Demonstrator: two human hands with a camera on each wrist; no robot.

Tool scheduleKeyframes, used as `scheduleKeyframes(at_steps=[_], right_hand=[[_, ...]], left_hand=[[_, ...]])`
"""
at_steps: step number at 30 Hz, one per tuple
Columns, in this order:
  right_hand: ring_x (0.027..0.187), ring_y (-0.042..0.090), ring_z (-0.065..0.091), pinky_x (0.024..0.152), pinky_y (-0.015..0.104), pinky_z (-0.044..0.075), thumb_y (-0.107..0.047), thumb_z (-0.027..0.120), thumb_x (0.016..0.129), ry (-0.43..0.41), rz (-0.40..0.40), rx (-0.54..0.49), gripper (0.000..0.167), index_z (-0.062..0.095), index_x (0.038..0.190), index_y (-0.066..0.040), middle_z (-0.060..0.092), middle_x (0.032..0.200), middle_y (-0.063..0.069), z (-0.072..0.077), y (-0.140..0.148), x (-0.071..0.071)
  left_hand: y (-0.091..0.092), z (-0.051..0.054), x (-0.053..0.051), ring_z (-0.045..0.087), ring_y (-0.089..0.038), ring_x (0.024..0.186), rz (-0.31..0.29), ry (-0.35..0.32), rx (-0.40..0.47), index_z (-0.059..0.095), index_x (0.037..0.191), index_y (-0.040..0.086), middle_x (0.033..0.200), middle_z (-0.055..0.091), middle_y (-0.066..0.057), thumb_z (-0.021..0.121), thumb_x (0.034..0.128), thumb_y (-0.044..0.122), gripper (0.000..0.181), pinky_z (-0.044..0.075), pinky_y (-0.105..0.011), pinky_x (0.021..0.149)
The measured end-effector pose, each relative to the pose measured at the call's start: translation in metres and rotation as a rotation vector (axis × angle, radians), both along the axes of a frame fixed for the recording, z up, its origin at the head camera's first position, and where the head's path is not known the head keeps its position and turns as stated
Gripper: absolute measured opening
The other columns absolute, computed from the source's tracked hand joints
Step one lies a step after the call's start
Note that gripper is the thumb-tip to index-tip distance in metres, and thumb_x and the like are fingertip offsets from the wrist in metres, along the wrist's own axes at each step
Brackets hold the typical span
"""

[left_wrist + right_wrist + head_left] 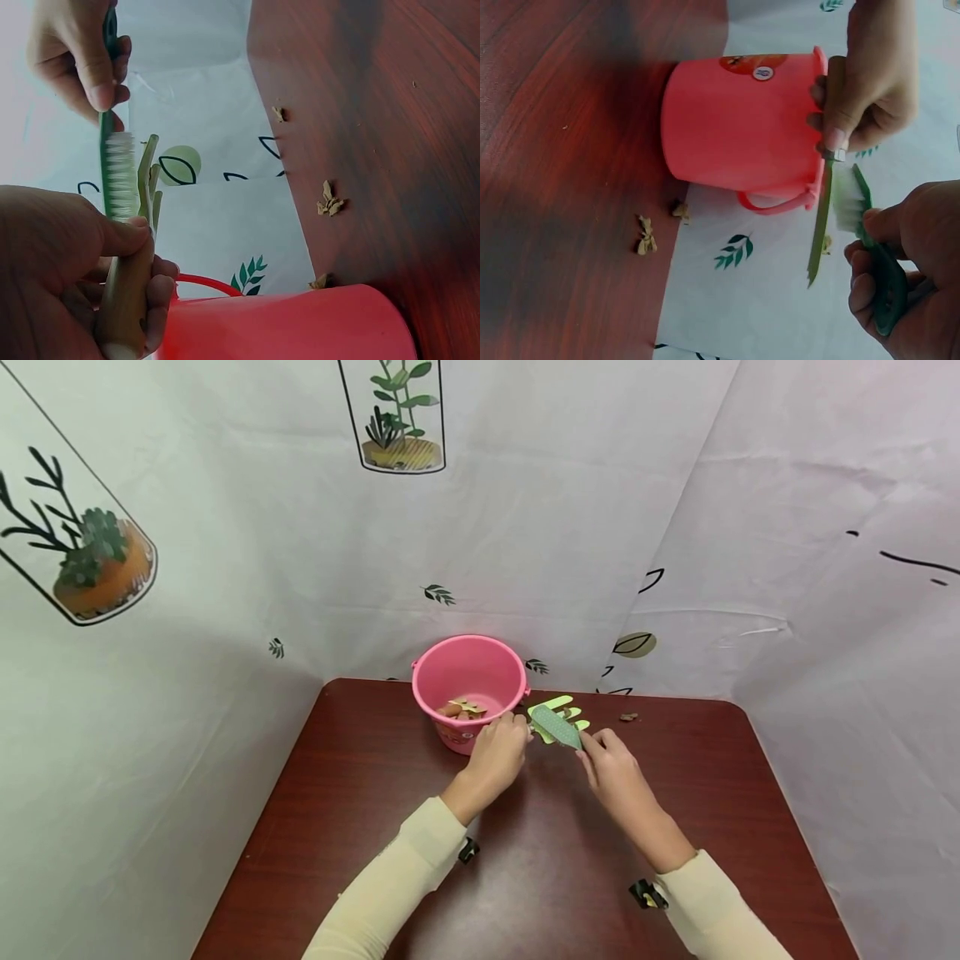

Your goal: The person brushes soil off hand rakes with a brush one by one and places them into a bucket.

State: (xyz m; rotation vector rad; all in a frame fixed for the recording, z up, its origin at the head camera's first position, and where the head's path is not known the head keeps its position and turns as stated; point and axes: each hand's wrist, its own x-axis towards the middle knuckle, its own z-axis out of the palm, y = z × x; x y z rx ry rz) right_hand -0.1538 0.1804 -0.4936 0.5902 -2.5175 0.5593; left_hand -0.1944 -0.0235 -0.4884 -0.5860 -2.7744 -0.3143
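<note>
My left hand [497,750] grips the wooden handle [126,300] of a small garden hand rake with light green tines [556,702]. The rake is held up beside the rim of a pink bucket [429,681]. In my right hand [617,770] is a green brush [557,727] with white bristles [121,176]. The bristles face the tines and lie against or very close to them in the left wrist view. A small brown piece [567,712] shows among the tines. Dry leaves and brown bits [463,708] lie in the bucket.
A dark reddish wooden table [360,827] carries the bucket near its back edge. Some dry brown scraps [330,201] lie on the tabletop right of the bucket. White cloth [300,527] printed with plants hangs behind and at both sides.
</note>
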Motion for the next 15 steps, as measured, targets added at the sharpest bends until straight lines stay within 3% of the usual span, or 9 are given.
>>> scheduleKeyframes(at_steps=[15], right_hand=[[0.076, 0.031, 0.062, 0.064, 0.042, 0.057, 0.003, 0.076, 0.088, 0.023, -0.067, 0.045, 0.031, 0.07, 0.117, 0.012, 0.059, 0.091, 0.021, -0.002, 0.015, -0.007]], left_hand=[[-0.004, 0.002, 0.001, 0.069, -0.027, 0.082, -0.014, -0.018, -0.01, 0.067, 0.096, 0.003, 0.087, 0.066, -0.01, 0.07, 0.099, 0.024, 0.021, 0.057, -0.039, 0.074]])
